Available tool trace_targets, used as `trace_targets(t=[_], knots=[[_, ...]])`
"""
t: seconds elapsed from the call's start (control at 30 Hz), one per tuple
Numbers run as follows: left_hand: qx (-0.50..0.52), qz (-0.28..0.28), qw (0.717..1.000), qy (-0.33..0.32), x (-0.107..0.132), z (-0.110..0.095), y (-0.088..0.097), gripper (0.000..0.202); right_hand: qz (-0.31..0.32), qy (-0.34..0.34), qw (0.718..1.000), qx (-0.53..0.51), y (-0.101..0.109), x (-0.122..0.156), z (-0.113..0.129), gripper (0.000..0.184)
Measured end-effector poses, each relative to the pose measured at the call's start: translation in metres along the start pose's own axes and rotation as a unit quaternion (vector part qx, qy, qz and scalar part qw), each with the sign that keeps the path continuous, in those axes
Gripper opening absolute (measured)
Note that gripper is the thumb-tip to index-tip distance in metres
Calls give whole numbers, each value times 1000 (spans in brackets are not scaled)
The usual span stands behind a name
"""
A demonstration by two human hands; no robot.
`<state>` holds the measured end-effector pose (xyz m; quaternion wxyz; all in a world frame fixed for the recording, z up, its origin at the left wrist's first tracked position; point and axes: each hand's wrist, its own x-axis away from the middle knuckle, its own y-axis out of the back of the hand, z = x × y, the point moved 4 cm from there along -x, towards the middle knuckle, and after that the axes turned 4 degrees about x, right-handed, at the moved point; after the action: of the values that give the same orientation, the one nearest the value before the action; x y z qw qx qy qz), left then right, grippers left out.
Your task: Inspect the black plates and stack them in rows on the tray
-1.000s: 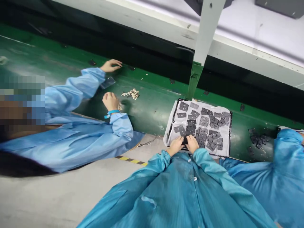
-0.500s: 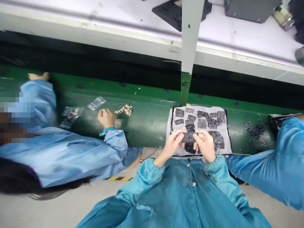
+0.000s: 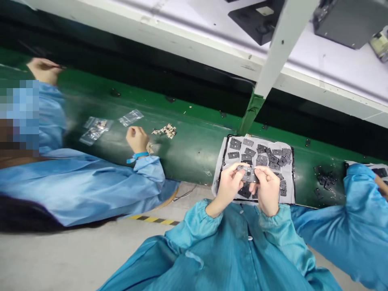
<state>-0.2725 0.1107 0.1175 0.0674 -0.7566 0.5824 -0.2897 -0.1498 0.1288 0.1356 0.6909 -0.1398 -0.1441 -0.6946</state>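
Observation:
Between both hands, above the tray, I hold a small dark rectangular plate (image 3: 249, 173) with holes or cut-outs in it. My left hand (image 3: 229, 182) pinches its left end between thumb and fingers. Its right end is gripped by my right hand (image 3: 267, 184) in the same way. Under my hands lies a shallow tray (image 3: 222, 161) with a dark rim and a pale lining. Several similar black plates (image 3: 235, 144) are spread over the lining, some overlapping. My hands hide part of the tray's near side.
A green bench (image 3: 194, 157) runs across the view. To the left, a co-worker's hand (image 3: 138, 139) rests near plastic bags (image 3: 96, 129) and small pale parts (image 3: 168, 130). A post (image 3: 280, 52) rises behind the tray. Black parts (image 3: 325, 178) lie near another person's blue sleeve (image 3: 360, 194).
The plate between my hands has turned, showing a face with a cut-out. My view has tilted and shifted. The co-worker's far hand on the left has moved.

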Motion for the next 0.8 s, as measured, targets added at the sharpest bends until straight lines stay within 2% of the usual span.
trace_targets(t=[0.17,0.33,0.43,0.63,0.8], knots=[[-8,-28,999,-20,2,-2,10,23,32,4,999,31,-7,1,-2,24],[-27,-63,995,-71,7,-5,20,16,56,46,993,88,-9,12,3,28],[-28,-63,995,-78,8,-6,21,12,47,63,992,96,-8,19,6,27],[45,-43,998,-32,5,0,16,12,21,80,991,105,-4,24,5,26],[7,-68,996,-50,3,3,21,9,-4,46,996,75,-1,20,-6,27]])
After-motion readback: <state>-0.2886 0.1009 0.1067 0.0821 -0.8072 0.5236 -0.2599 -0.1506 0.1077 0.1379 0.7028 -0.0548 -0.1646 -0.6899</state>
